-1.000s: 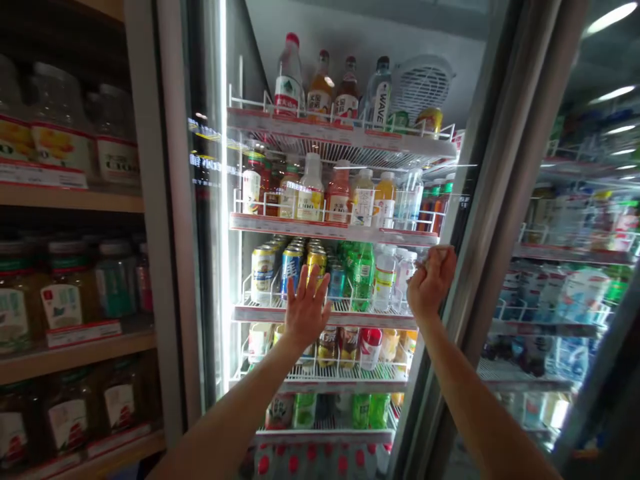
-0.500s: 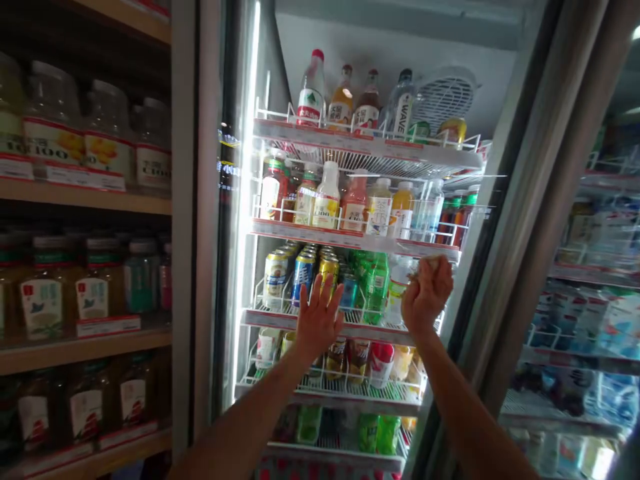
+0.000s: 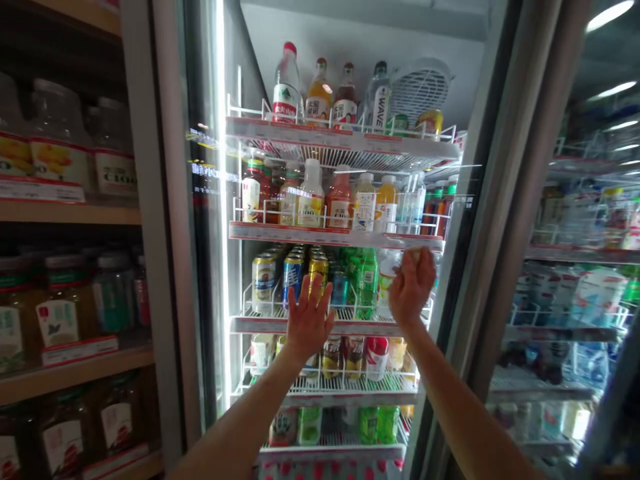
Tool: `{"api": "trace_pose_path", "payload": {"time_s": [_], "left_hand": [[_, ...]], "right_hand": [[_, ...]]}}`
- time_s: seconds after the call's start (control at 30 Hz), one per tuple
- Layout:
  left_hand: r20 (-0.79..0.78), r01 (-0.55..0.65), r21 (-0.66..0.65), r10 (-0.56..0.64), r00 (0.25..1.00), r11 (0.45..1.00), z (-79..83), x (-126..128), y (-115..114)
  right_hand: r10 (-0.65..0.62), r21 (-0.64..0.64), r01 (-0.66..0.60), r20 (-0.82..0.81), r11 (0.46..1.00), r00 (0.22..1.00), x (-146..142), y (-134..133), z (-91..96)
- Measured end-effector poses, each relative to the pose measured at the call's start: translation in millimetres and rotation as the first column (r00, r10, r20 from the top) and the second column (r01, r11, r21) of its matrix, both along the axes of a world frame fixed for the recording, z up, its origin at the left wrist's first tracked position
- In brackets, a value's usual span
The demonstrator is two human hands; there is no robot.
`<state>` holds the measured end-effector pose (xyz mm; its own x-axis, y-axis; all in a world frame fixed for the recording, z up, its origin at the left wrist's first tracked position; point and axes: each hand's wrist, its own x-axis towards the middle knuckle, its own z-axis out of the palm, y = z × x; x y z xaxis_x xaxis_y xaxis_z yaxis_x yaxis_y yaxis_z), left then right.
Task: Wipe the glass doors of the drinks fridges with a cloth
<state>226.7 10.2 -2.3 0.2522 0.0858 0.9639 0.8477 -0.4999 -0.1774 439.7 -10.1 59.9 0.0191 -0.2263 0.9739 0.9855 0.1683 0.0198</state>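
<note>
I face an open drinks fridge. My left hand is raised with its fingers spread, in front of the cans on the third wire shelf. My right hand is curled closed at the right end of that shelf, beside a clear bottle and green bottles. Something small and pale shows at its fingertips; I cannot make it out.
The fridge door frame stands open on the right, with a second glass-fronted fridge behind it. Wooden shelves of jars run along the left. Bottles fill the upper fridge shelves; a fan grille sits at the top.
My right hand has shifted left from the door's edge to the right end of the can shelf. The left hand stays spread before the cans. The view swung slightly.
</note>
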Motion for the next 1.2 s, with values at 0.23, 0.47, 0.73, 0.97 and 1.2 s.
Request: {"api": "trace_pose_path", "payload": {"time_s": [0.23,0.47,0.73,0.97,1.2], "left_hand": [[-0.007,-0.011,0.006,0.011,1.0,1.0,2.0,-3,-2],[-0.017,-0.012,-0.008,0.012,1.0,1.0,0.6,-3,-4],[-0.015,0.07,0.073,-0.069,0.997,0.995,31.9,-39,-3],[0.078,0.011,0.135,-0.022,0.997,0.991,60.5,-48,18],[0.082,-0.017,0.137,0.006,0.997,0.99,54.7,-46,20]], "right_hand": [[0.046,-0.169,-0.005,0.241,0.986,0.969,-19,-3,-11.1],[0.038,-0.062,-0.032,0.105,0.998,0.994,-24,2,2.5],[-0.011,-0.062,0.012,0.017,0.998,1.0,1,-5,5.3],[0.063,-0.22,0.016,0.347,0.975,0.936,-57,-2,-8.9],[-0.006,0.017,0.005,0.017,1.0,1.0,-19,7,20.7]]}}
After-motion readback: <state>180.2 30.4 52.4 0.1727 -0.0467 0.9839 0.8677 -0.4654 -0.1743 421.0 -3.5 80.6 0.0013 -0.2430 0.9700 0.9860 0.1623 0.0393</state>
